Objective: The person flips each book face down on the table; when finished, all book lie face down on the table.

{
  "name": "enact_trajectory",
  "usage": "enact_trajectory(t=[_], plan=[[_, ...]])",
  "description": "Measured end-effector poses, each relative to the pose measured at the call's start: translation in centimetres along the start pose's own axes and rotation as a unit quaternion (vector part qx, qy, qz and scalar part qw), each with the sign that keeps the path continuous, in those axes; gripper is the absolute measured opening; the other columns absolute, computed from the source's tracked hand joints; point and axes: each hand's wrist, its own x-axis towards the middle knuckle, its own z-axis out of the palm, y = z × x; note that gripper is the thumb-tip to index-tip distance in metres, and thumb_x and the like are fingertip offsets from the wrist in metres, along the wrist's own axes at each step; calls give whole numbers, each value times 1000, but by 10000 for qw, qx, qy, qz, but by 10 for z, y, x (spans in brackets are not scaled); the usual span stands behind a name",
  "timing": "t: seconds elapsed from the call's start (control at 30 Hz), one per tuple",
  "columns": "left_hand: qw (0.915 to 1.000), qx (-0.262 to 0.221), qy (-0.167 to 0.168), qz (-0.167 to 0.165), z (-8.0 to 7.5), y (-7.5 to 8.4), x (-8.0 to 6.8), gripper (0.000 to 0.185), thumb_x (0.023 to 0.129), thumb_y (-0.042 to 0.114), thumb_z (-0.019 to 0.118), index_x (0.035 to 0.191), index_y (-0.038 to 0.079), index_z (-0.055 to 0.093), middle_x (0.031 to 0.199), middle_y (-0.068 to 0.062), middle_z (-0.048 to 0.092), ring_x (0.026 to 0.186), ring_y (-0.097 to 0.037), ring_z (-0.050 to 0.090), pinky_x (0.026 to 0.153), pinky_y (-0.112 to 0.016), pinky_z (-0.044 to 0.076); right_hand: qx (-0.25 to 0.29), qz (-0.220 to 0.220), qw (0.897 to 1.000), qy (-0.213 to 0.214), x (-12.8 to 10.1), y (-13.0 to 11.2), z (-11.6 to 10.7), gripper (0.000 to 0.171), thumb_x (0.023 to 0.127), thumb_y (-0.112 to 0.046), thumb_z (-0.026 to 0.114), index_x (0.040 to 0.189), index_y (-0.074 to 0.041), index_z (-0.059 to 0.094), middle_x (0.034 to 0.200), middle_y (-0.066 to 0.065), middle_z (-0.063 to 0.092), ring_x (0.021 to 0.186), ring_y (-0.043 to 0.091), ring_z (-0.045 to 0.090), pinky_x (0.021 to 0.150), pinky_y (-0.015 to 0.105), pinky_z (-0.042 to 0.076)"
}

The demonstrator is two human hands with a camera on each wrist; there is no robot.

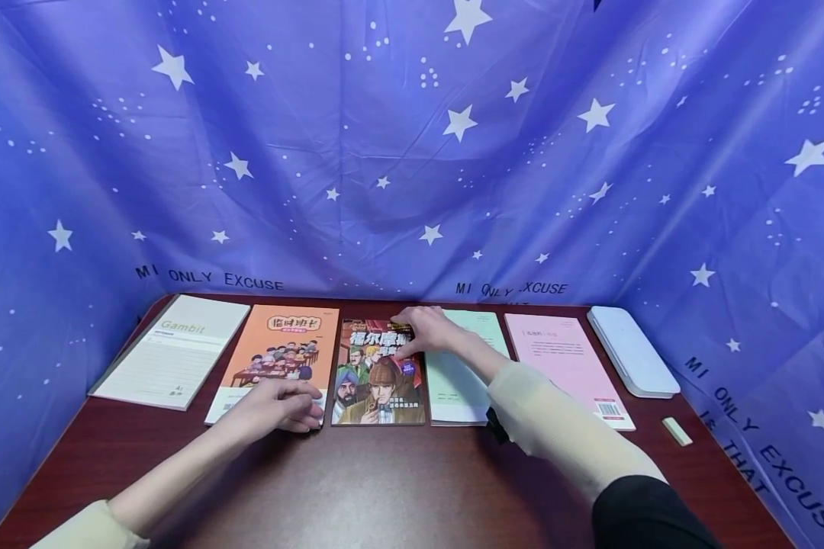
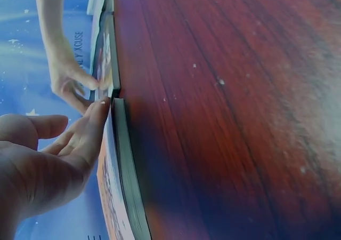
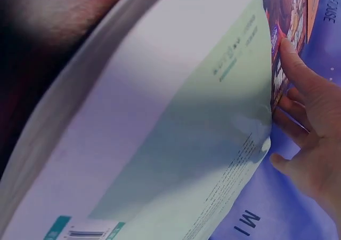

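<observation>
A book with a dark illustrated cover (image 1: 382, 389), showing a detective in a brown cap, lies flat mid-row. My right hand (image 1: 429, 332) is at its far right corner, thumb on the cover and the other fingers bent over the far edge; the right wrist view shows this hand (image 3: 314, 128) beside the green-covered book (image 3: 213, 106). My left hand (image 1: 275, 408) hovers over the near right corner of the orange book (image 1: 281, 328). In the left wrist view its fingers (image 2: 90, 136) are loosely extended, tips at the gap between the two books, holding nothing.
At the left end lies a cream notebook (image 1: 172, 351). To the right are a pink book (image 1: 556, 351), a white case (image 1: 632, 351) and a small pale eraser-like block (image 1: 677, 431). A blue star-patterned curtain (image 1: 357, 152) rises behind the dark red wooden table (image 1: 357, 488).
</observation>
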Motion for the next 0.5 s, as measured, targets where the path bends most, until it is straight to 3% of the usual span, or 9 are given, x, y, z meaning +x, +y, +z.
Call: enact_trajectory(t=[0.3, 0.5], plan=[[9983, -152, -58, -556, 6, -6, -11, 38, 106, 9, 49, 128, -21, 57, 108, -26, 76, 91, -24, 78, 80, -38, 66, -210, 0, 9995, -239, -9, -10, 1, 86, 75, -50, 88, 147, -14, 57, 151, 12, 56, 136, 30, 56, 115, 55, 40], [9935, -715, -470, -757, 5, -7, -13, 45, 105, 14, 51, 131, -23, 53, 117, -29, 73, 98, -25, 77, 86, -40, 65, -298, -73, 9993, -224, -15, -16, 4, 91, 69, -52, 90, 145, -13, 58, 146, 13, 59, 131, 28, 59, 111, 54, 43]])
